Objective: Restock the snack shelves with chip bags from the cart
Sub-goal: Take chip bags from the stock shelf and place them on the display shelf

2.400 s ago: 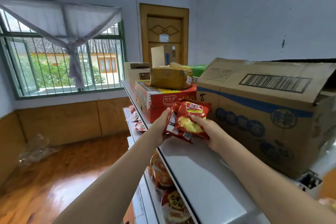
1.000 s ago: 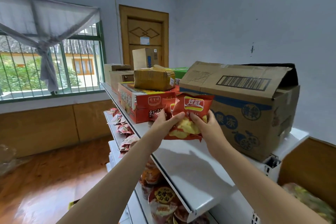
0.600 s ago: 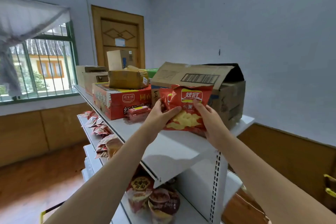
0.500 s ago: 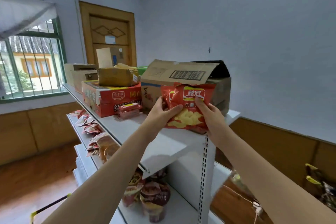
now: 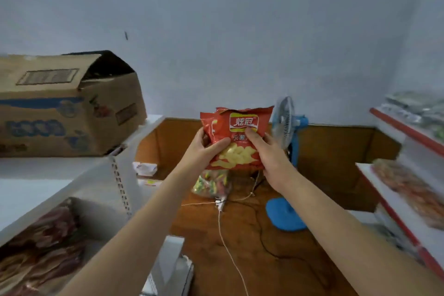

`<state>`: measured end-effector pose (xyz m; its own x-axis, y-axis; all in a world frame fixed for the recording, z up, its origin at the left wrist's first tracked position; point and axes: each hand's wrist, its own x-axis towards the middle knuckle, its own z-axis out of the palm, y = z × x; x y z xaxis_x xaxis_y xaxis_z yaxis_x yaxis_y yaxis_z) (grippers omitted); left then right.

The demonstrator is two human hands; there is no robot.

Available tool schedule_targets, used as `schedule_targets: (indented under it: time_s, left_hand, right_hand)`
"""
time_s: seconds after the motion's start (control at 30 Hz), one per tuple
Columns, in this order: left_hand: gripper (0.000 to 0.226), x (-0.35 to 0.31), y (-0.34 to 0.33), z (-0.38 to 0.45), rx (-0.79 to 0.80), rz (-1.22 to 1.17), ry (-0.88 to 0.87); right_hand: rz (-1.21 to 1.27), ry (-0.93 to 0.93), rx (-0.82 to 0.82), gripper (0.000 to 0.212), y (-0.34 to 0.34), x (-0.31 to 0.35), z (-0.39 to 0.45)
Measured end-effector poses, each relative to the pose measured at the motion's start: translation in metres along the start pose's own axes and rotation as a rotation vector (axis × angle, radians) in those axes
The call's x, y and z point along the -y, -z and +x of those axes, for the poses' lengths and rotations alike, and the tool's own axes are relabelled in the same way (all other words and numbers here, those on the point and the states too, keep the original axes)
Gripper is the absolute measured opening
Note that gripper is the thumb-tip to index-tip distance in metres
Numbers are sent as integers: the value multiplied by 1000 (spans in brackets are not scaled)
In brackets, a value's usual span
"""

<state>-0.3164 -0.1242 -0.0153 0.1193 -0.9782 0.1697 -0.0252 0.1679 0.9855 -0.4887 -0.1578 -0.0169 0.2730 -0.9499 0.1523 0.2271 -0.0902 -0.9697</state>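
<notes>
A: Where are the red chip bags point(image 5: 236, 138) right now?

B: Up in the air between the two shelving units, over the wooden floor point(image 5: 252, 243), clear of any shelf. There seem to be two of them stacked, the front one upright with its label facing the camera.

A: And the grip?

B: The left hand point(image 5: 204, 149) clasps the left edge, thumb across the front and fingers behind. The right hand point(image 5: 269, 151) holds the right side, thumb pressed just under the logo. The bags sit between both palms, top edges sticking up above the fingers.

A: So which step is this?

B: I'd judge it a carry: bags in hand, not yet placed. The white shelf point(image 5: 48, 175) with the cardboard box point(image 5: 69, 108) lies off to the left, the red-edged shelf point(image 5: 408, 194) to the right, both well apart from the bags.

A: What does the next move call for?

B: Probably picking a shelf, then setting the bags down upright without crushing them. A blue fan point(image 5: 287, 127) stands just behind the right hand, with cables point(image 5: 230, 255) on the floor below.
</notes>
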Motion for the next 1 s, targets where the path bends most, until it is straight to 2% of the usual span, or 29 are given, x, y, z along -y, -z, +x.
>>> schedule_targets:
  time_s: [0.13, 0.27, 0.4, 0.53, 0.7, 0.83, 1.0]
  left_hand:
    - [81, 10, -95, 32, 190, -32, 20]
    - [68, 21, -186, 57, 402, -64, 37]
    - [66, 35, -266, 74, 608, -104, 72]
    - [65, 51, -333, 77, 815, -161, 138]
    - [82, 75, -410, 69, 1080, -115, 218]
    - [65, 98, -470, 46, 1210, -52, 255]
    - [64, 129, -545, 9, 1346, 29, 243]
  right_hand:
    - [-77, 28, -220, 43, 90, 17, -16]
    - [-125, 50, -436, 38, 170, 27, -38]
    - [-123, 43, -653, 31, 234, 32, -59]
    - [-141, 42, -859, 37, 280, 32, -82]
    - [-142, 46, -1076, 31, 326, 22, -126]
    - [-127, 11, -1241, 27, 361, 9, -168]
    - [-72, -44, -1387, 24, 410, -9, -226]
